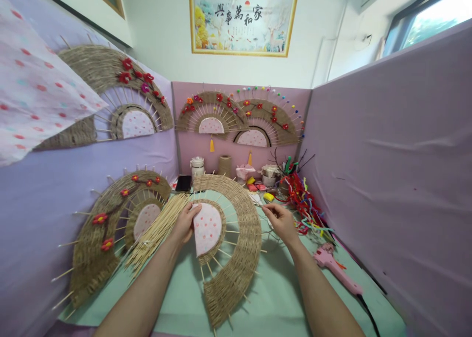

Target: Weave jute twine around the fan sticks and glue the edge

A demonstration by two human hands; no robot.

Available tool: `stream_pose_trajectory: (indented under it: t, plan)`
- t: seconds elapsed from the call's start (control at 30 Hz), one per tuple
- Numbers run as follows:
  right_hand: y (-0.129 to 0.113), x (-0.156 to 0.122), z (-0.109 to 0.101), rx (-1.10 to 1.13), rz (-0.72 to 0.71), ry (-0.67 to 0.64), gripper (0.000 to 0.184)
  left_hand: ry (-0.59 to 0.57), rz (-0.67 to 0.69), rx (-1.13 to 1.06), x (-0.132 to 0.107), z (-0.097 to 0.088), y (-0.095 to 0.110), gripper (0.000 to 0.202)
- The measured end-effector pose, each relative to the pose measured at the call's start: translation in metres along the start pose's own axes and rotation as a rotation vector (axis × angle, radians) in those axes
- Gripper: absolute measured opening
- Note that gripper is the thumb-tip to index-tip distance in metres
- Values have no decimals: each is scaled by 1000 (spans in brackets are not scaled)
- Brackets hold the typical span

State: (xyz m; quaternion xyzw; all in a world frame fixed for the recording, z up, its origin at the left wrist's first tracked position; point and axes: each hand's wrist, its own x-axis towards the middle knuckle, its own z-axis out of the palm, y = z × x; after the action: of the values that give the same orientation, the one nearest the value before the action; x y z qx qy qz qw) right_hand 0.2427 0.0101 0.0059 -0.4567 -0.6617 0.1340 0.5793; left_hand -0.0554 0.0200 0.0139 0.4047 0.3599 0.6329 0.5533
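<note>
- The fan [249, 231] is over the middle of the green table [278, 300], turned with its straight side to the left and its woven arch to the right.
- The left hand [185, 224] grips the fan at the straight edge of its dotted patch [208, 229], thumb on the front.
- The right hand [282, 222], just beside the arch, pinches thumb and finger together on what looks like twine [272, 236], loops of which hang below it.
- Thin sticks [158, 239] lie by the left forearm, next to a flowered fan [96, 248] propped on the left.
- Behind the fan stand a jar [197, 166] and a spool [224, 165], with a phone [183, 183] near the jar.
- Pipe cleaners [300, 201] and a pink glue gun [339, 271] lie on the right.
</note>
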Motion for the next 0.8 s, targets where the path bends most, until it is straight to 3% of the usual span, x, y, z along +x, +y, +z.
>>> stream_pose_trajectory:
  t: [0.33,0.8]
  plan:
    - [-10,-1,0,87,91,-125,31,61,20,-62,5,-4,1,31]
    - [-5,1,0,164,156,-189,37,105,43,-182,13,-14,1,26]
